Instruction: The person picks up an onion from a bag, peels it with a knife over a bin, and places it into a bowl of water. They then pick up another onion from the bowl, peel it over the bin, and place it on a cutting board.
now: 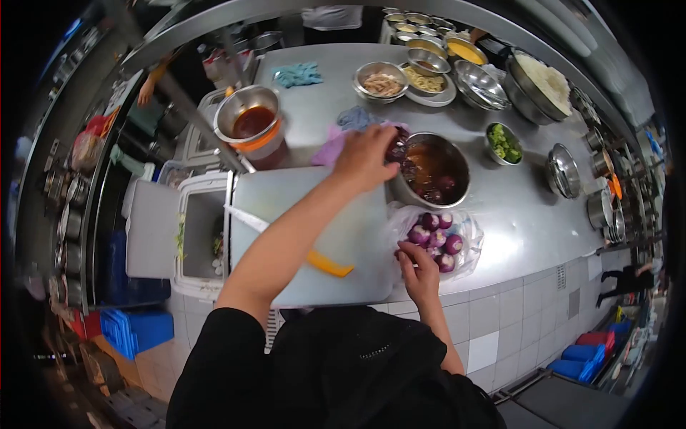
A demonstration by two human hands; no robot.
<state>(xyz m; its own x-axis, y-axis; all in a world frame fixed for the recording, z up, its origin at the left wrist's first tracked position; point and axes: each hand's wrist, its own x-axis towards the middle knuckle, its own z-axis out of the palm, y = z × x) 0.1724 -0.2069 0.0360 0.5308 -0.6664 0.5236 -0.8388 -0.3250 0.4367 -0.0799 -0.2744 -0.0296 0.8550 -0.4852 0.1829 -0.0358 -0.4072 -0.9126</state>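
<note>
My left hand (366,159) is closed round a dark red onion (397,146) at the left rim of a steel pot (463,166). Brownish liquid and several dark onions (432,194) are inside the pot. My right hand (417,269) is held low beside a clear plastic bag (469,247) of peeled purple onions (453,244), its fingers partly spread with nothing visible between them. Under my left forearm, a knife with a yellow handle (329,264) lies on the white cutting board (350,232).
Left of the board stand an open white bin (184,193) and a steel bowl of red sauce (230,107). Cloths (299,74), a bowl of greens (504,144) and a bowl of pale strips (382,83) sit farther back. Another person's hand (146,91) shows at upper left.
</note>
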